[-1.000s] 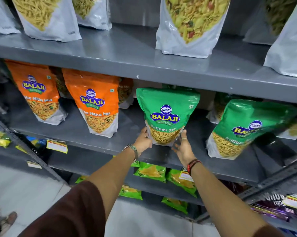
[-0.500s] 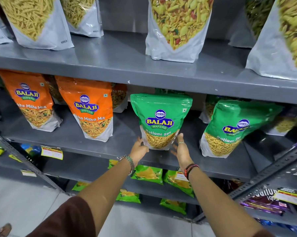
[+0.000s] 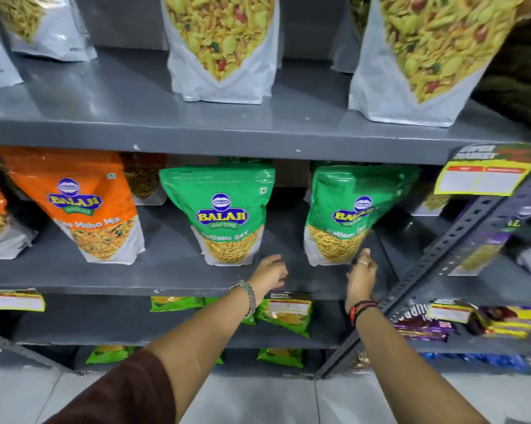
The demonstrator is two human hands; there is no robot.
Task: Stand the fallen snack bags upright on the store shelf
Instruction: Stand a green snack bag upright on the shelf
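Shelving of grey metal, several tiers, seen from above the hands. Middle shelf carries the task's bags: a green Ratlami Sev bag stands upright near the centre, base on the shelf, nothing touching it. Just to its right, with a gap between, a second green Ratlami Sev bag — base on the shelf, top leaning off to the right, print blurred. Left hand hovers over the front edge of the shelf in the gap between the two green bags, fingers loosely spread and empty, near the lower right corner of the centre bag but apart from it; a beaded bracelet on that wrist. Right hand reaches up at the lower right corner of the leaning bag, fingertips at or touching its base — whether it actually grips cannot be told from this angle; fingers look extended, not closed round anything. Red and black bands on the right wrist. Orange Mitha Mix bag stands further left on the same shelf. Upper shelf holds white bags of yellow mix. Yellow price tag hangs on the slotted upright at right. Lower shelves hold small green packets, lying flat.
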